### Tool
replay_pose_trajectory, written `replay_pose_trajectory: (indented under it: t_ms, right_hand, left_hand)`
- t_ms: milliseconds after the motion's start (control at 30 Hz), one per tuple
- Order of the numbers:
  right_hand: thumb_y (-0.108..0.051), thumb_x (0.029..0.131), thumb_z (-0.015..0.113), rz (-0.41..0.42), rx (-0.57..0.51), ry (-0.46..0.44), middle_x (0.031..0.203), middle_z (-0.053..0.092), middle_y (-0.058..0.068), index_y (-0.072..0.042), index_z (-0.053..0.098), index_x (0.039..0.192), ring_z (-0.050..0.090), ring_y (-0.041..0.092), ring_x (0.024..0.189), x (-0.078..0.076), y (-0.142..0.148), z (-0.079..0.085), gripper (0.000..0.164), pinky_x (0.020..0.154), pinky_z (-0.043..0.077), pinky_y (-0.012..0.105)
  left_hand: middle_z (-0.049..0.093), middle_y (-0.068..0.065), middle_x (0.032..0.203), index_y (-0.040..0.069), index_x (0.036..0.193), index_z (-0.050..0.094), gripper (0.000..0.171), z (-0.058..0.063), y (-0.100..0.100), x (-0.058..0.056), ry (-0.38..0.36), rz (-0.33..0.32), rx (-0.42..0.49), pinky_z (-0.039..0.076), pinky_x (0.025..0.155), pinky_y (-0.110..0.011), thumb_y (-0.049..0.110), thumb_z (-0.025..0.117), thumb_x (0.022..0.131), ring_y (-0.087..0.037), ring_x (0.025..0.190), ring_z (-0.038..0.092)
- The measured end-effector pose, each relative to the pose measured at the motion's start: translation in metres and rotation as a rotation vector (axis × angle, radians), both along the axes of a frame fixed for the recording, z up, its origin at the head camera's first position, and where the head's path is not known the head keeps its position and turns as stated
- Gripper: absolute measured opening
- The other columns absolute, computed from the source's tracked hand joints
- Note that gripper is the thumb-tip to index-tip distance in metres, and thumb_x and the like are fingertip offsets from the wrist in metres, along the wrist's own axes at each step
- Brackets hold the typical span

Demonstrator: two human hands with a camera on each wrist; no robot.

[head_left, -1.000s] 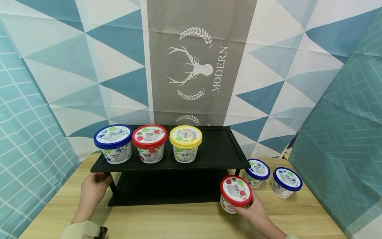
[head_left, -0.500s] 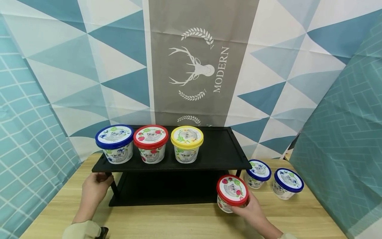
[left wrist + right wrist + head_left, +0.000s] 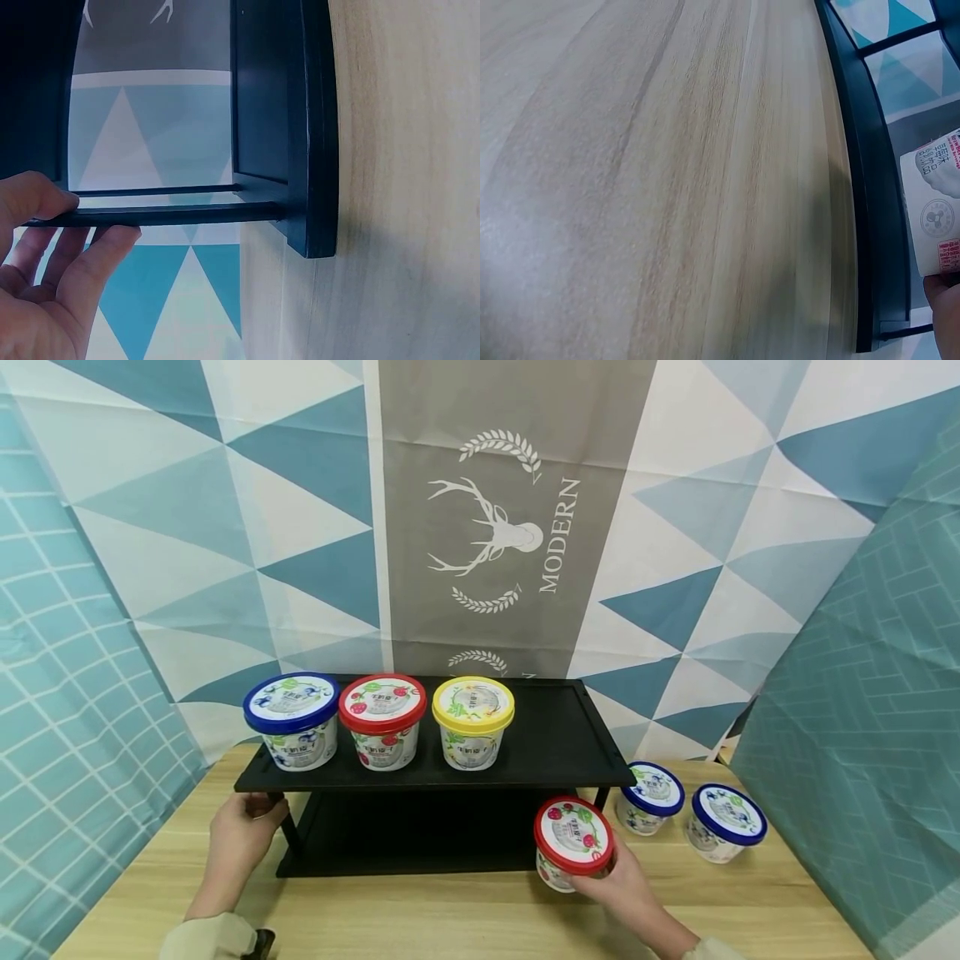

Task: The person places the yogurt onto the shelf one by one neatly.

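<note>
The wooden surface (image 3: 420,918) fills the lower part of the head view. On it, at centre, stands your two-tier black rack (image 3: 543,727), its long axis running left to right across the frame. Its lower shelf (image 3: 420,835) sits in the shadow below the upper tier.

The governing relation is at the rack's lower right: the red-lidded tub (image 3: 573,837) overlaps the front right corner of the lower shelf in the head view, lid up. The tub is round in plan, so no long axis sets its heading. You cannot confirm from these views whether its base touches the shelf or the surface.

Your right hand (image 3: 617,887) is the nearer one; the tub lies directly to its upper left. The fingers are curled around the tub's right side, spread to its width, thumb toward the lower edge of the frame.

Your left hand (image 3: 242,835) is well apart, at the rack's left end. Its fingers (image 3: 97,262) and thumb are closed to the thickness of the slim post (image 3: 195,215), pinching it near the upper tier.
</note>
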State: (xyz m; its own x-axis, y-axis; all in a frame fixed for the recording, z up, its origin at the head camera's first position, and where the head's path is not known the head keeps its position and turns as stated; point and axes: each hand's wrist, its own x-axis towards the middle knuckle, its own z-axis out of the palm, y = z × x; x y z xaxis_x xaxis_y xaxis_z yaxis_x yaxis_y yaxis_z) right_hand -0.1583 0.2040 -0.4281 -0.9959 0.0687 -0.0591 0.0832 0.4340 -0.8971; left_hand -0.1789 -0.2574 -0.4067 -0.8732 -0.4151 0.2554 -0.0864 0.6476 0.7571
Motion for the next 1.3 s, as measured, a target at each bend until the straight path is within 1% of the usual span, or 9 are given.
replay_pose_trajectory:
  t_ms: [100,267,333,467,533,633,767,1100,1300]
  right_hand:
    - [-0.027,0.059,0.081,0.014,-0.012,0.013,0.128,0.045,0.014,-0.008,0.030,0.132,0.045,0.028,0.114,-0.001,-0.003,0.000,0.091,0.089,0.044,0.042]
    - [-0.029,0.058,0.081,0.027,0.000,0.025,0.127,0.047,0.012,-0.009,0.031,0.132,0.047,0.026,0.112,-0.003,-0.009,0.000,0.091,0.087,0.046,0.040]
    - [-0.027,0.059,0.080,0.039,-0.018,0.034,0.127,0.047,0.012,-0.010,0.031,0.132,0.047,0.025,0.113,-0.004,-0.010,0.000,0.089,0.087,0.046,0.039]
    - [-0.025,0.060,0.080,0.062,-0.038,0.052,0.127,0.047,0.011,-0.010,0.031,0.132,0.047,0.025,0.113,-0.005,-0.014,-0.001,0.089,0.088,0.045,0.039]
    - [-0.025,0.059,0.080,0.071,-0.041,0.051,0.127,0.047,0.011,-0.009,0.031,0.132,0.047,0.025,0.113,-0.006,-0.016,-0.001,0.089,0.088,0.045,0.039]
    - [-0.026,0.058,0.081,0.075,-0.046,0.048,0.126,0.047,0.010,-0.010,0.032,0.131,0.047,0.025,0.113,-0.007,-0.019,-0.002,0.089,0.087,0.045,0.038]
    - [-0.023,0.058,0.081,0.091,-0.085,0.059,0.125,0.047,0.008,-0.012,0.034,0.129,0.047,0.024,0.114,-0.009,-0.023,-0.004,0.085,0.088,0.045,0.035]
    - [-0.019,0.059,0.081,0.148,-0.134,0.088,0.123,0.050,0.006,-0.014,0.037,0.127,0.048,0.021,0.113,-0.014,-0.036,-0.002,0.081,0.088,0.044,0.030]
    - [-0.025,0.059,0.081,0.173,-0.086,0.126,0.119,0.052,0.005,-0.015,0.038,0.126,0.050,0.021,0.108,-0.015,-0.046,0.002,0.079,0.084,0.046,0.033]
  left_hand:
    - [0.059,-0.021,0.095,-0.001,0.099,0.054,0.025,0.000,0.000,0.001,-0.002,-0.001,0.005,0.042,0.059,-0.025,0.015,0.059,0.080,-0.030,0.086,0.056]
    - [0.059,-0.020,0.096,-0.001,0.099,0.054,0.026,0.001,0.000,0.001,-0.004,-0.003,0.011,0.042,0.060,-0.025,0.016,0.059,0.080,-0.029,0.087,0.056]
    - [0.060,-0.020,0.095,0.000,0.099,0.054,0.025,0.002,0.000,0.001,-0.002,0.000,0.008,0.042,0.060,-0.025,0.016,0.059,0.080,-0.026,0.085,0.056]
    - [0.061,-0.017,0.092,0.002,0.096,0.056,0.023,0.003,0.000,0.001,0.008,0.008,-0.003,0.042,0.059,-0.023,0.016,0.060,0.079,-0.015,0.077,0.055]
    - [0.061,-0.016,0.092,0.002,0.096,0.056,0.023,0.004,0.000,0.001,0.007,0.010,-0.003,0.042,0.059,-0.023,0.017,0.060,0.079,-0.013,0.076,0.055]
    - [0.061,-0.018,0.093,0.001,0.097,0.055,0.024,0.004,0.000,0.002,-0.003,0.000,0.007,0.042,0.059,-0.024,0.017,0.060,0.080,-0.019,0.079,0.055]
    - [0.059,-0.020,0.094,0.000,0.099,0.053,0.025,0.003,0.000,0.002,-0.013,-0.014,0.017,0.041,0.059,-0.026,0.016,0.058,0.081,-0.027,0.085,0.056]
    - [0.060,-0.019,0.094,0.001,0.099,0.054,0.024,0.003,0.000,0.002,0.012,-0.006,0.017,0.042,0.061,-0.025,0.016,0.058,0.081,-0.027,0.087,0.056]
    - [0.060,-0.020,0.093,0.000,0.098,0.054,0.023,0.002,0.000,0.001,0.014,-0.012,0.019,0.042,0.060,-0.025,0.013,0.057,0.080,-0.028,0.086,0.057]
